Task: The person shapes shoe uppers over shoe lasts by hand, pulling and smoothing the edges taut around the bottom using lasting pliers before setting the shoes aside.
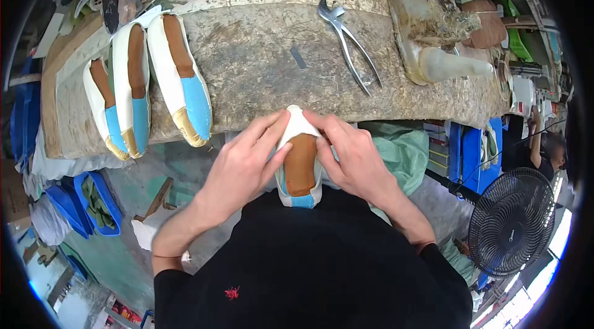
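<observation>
Between my two hands is a white shoe (298, 122) with a brown inner surface and a blue patch at the end nearest my body. My left hand (247, 152) grips its left side, thumb on the edge of the opening and fingers near the white tip. On the opposite side my right hand (352, 149) holds it the same way, its fingertips pressing the white material by the tip. The shoe is at the bench's front edge, before my chest. Beyond it on the bench lie pincers (349, 44) with their handles apart, and a small dark strip (298, 57).
Three white shoes with brown and blue insides, one of them a shoe (167, 63), rest at the left of the worn bench (247, 50). A cloudy plastic bottle (455, 64) lies at right. A black fan (511, 222) and another person (544, 152) are farther right. Blue bins (99, 202) stand lower left.
</observation>
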`<state>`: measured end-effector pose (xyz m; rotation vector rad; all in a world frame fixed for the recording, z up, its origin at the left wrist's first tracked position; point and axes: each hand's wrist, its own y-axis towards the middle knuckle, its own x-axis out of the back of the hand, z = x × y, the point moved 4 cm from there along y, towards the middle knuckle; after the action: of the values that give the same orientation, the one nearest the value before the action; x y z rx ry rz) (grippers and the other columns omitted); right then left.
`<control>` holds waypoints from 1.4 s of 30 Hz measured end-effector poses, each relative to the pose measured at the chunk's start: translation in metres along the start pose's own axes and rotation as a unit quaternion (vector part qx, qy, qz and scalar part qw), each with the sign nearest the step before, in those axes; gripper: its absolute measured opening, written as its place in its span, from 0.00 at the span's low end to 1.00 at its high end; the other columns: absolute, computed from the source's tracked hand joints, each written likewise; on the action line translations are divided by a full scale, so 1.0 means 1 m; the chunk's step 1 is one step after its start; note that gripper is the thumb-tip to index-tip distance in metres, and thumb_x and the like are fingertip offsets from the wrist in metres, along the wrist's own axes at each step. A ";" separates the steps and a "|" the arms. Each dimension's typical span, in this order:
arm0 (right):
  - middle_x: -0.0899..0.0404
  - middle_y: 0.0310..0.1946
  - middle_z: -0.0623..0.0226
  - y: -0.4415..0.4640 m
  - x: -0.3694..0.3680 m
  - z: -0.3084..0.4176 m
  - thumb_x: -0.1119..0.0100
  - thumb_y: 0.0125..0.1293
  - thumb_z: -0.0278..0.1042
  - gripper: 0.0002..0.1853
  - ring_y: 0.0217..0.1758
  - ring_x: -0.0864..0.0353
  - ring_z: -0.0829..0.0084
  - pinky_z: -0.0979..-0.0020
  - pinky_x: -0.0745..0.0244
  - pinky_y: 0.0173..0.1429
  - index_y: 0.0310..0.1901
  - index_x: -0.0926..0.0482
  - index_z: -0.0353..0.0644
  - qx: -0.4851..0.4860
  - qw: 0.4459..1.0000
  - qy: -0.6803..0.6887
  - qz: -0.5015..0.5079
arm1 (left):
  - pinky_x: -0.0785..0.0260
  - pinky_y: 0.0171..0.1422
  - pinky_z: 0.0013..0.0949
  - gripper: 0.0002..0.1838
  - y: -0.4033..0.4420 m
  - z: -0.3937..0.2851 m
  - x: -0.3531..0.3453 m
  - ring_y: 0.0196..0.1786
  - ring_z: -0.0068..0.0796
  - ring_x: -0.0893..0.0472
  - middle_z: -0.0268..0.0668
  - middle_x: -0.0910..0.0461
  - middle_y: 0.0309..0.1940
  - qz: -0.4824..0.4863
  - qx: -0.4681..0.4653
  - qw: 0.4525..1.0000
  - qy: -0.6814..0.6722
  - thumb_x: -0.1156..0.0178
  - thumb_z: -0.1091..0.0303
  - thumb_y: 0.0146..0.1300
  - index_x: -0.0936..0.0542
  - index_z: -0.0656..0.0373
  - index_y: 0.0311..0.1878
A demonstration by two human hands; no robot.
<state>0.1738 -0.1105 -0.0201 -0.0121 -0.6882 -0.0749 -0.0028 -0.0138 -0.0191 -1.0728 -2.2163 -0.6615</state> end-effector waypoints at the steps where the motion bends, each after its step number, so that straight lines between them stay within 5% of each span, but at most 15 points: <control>1: 0.16 0.51 0.46 0.001 0.002 0.000 0.37 0.72 0.25 0.24 0.47 0.11 0.45 0.51 0.14 0.51 0.67 0.25 0.33 -0.011 0.999 0.010 0.048 | 0.15 0.51 0.45 0.26 0.002 -0.002 0.005 0.47 0.48 0.10 0.50 0.14 0.56 -0.001 0.001 1.000 0.006 0.30 0.72 0.72 0.21 0.64 0.72; 3: 0.15 0.53 0.49 0.003 0.007 0.003 0.34 0.71 0.26 0.23 0.51 0.11 0.47 0.53 0.15 0.54 0.66 0.23 0.34 0.020 1.000 0.009 0.020 | 0.15 0.49 0.45 0.26 0.003 -0.004 0.005 0.45 0.48 0.11 0.49 0.14 0.53 0.095 0.015 0.995 0.039 0.30 0.72 0.72 0.21 0.66 0.71; 6: 0.15 0.57 0.53 0.007 0.009 -0.005 0.27 0.67 0.30 0.24 0.56 0.13 0.49 0.55 0.15 0.58 0.63 0.20 0.36 0.033 0.999 0.011 0.014 | 0.16 0.48 0.45 0.25 0.008 -0.005 0.005 0.44 0.51 0.11 0.49 0.16 0.48 0.111 -0.033 0.991 0.073 0.32 0.68 0.74 0.22 0.71 0.69; 8: 0.16 0.58 0.53 0.008 0.011 -0.004 0.26 0.65 0.30 0.21 0.57 0.12 0.51 0.56 0.15 0.58 0.59 0.17 0.36 0.146 0.988 -0.032 -0.037 | 0.16 0.44 0.43 0.25 0.010 -0.002 0.002 0.40 0.47 0.11 0.47 0.16 0.42 0.089 -0.079 0.987 0.104 0.32 0.68 0.73 0.21 0.73 0.68; 13: 0.13 0.46 0.57 0.014 0.019 0.013 0.27 0.65 0.27 0.17 0.45 0.10 0.52 0.58 0.14 0.46 0.55 0.16 0.35 0.164 0.980 -0.117 -0.004 | 0.20 0.31 0.36 0.24 0.006 0.005 -0.005 0.29 0.33 0.14 0.38 0.19 0.30 0.087 -0.162 0.954 0.237 0.31 0.67 0.71 0.19 0.73 0.65; 15: 0.17 0.36 0.61 0.017 0.018 0.016 0.28 0.65 0.27 0.15 0.37 0.12 0.55 0.58 0.16 0.37 0.52 0.17 0.34 0.176 0.966 -0.181 0.046 | 0.20 0.29 0.36 0.24 0.005 0.007 -0.008 0.28 0.32 0.15 0.37 0.19 0.29 0.070 -0.169 0.954 0.237 0.30 0.67 0.71 0.19 0.73 0.64; 19: 0.22 0.31 0.63 0.028 0.015 0.023 0.29 0.64 0.28 0.13 0.33 0.14 0.59 0.59 0.19 0.33 0.48 0.18 0.33 0.206 0.951 -0.223 0.063 | 0.23 0.30 0.38 0.23 0.002 0.017 -0.014 0.25 0.33 0.17 0.35 0.23 0.25 0.010 -0.145 0.969 0.200 0.28 0.72 0.67 0.17 0.68 0.64; 24: 0.19 0.30 0.62 0.030 0.012 0.033 0.35 0.62 0.28 0.06 0.33 0.11 0.65 0.65 0.15 0.33 0.36 0.22 0.36 0.265 0.908 -0.313 0.090 | 0.17 0.33 0.35 0.22 0.008 0.009 0.005 0.33 0.34 0.12 0.42 0.16 0.35 0.056 -0.180 0.963 0.191 0.33 0.67 0.73 0.20 0.75 0.62; 28: 0.20 0.29 0.64 0.036 0.002 0.039 0.35 0.61 0.28 0.06 0.31 0.13 0.65 0.66 0.15 0.32 0.35 0.21 0.37 0.289 0.884 -0.354 0.100 | 0.15 0.39 0.36 0.22 0.012 0.006 0.010 0.40 0.37 0.10 0.48 0.13 0.44 0.112 -0.181 0.943 0.256 0.33 0.69 0.70 0.20 0.75 0.61; 31: 0.21 0.28 0.64 0.033 -0.002 0.036 0.34 0.60 0.29 0.06 0.31 0.13 0.66 0.66 0.17 0.31 0.34 0.21 0.38 0.260 0.893 -0.359 0.074 | 0.16 0.39 0.37 0.23 0.008 0.014 -0.004 0.39 0.39 0.11 0.47 0.13 0.42 0.127 -0.178 0.937 0.273 0.28 0.70 0.65 0.19 0.72 0.61; 34: 0.22 0.28 0.65 0.029 -0.006 0.027 0.30 0.59 0.27 0.07 0.30 0.15 0.65 0.64 0.19 0.30 0.33 0.22 0.40 0.229 0.937 -0.265 -0.006 | 0.19 0.34 0.37 0.20 0.005 0.017 -0.015 0.32 0.37 0.13 0.43 0.14 0.37 0.019 -0.176 0.964 0.197 0.28 0.71 0.64 0.16 0.71 0.56; 36: 0.24 0.27 0.66 0.025 -0.007 0.021 0.27 0.59 0.25 0.10 0.29 0.17 0.64 0.61 0.21 0.31 0.31 0.23 0.41 0.187 0.956 -0.183 -0.135 | 0.20 0.30 0.34 0.10 0.007 0.018 -0.019 0.27 0.34 0.15 0.38 0.23 0.24 -0.081 -0.121 0.981 0.129 0.30 0.73 0.65 0.15 0.68 0.46; 39: 0.15 0.35 0.62 0.011 -0.016 0.005 0.24 0.64 0.25 0.08 0.34 0.13 0.66 0.65 0.18 0.35 0.39 0.16 0.38 0.128 0.972 -0.093 -0.174 | 0.20 0.32 0.40 0.10 0.003 0.025 -0.017 0.28 0.40 0.14 0.40 0.18 0.28 -0.131 -0.061 0.989 0.042 0.30 0.75 0.64 0.14 0.65 0.47; 40: 0.12 0.39 0.59 0.005 -0.017 0.000 0.23 0.66 0.26 0.08 0.36 0.11 0.67 0.69 0.15 0.37 0.44 0.13 0.37 0.101 0.975 -0.015 -0.198 | 0.16 0.38 0.40 0.15 -0.001 0.028 -0.016 0.35 0.44 0.10 0.44 0.12 0.37 -0.090 -0.040 0.995 -0.007 0.29 0.75 0.65 0.14 0.67 0.54; 42: 0.11 0.47 0.54 -0.013 -0.021 0.002 0.20 0.66 0.33 0.23 0.43 0.08 0.59 0.65 0.13 0.44 0.58 0.16 0.34 -0.015 0.983 0.032 -0.181 | 0.15 0.42 0.41 0.18 -0.004 0.021 -0.013 0.39 0.47 0.09 0.47 0.12 0.42 -0.065 -0.034 0.997 -0.038 0.29 0.74 0.67 0.15 0.67 0.58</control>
<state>0.1553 -0.1221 -0.0316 0.0865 -0.6186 -0.4341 -0.0055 -0.0093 -0.0442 -1.0087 -2.3608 -0.7688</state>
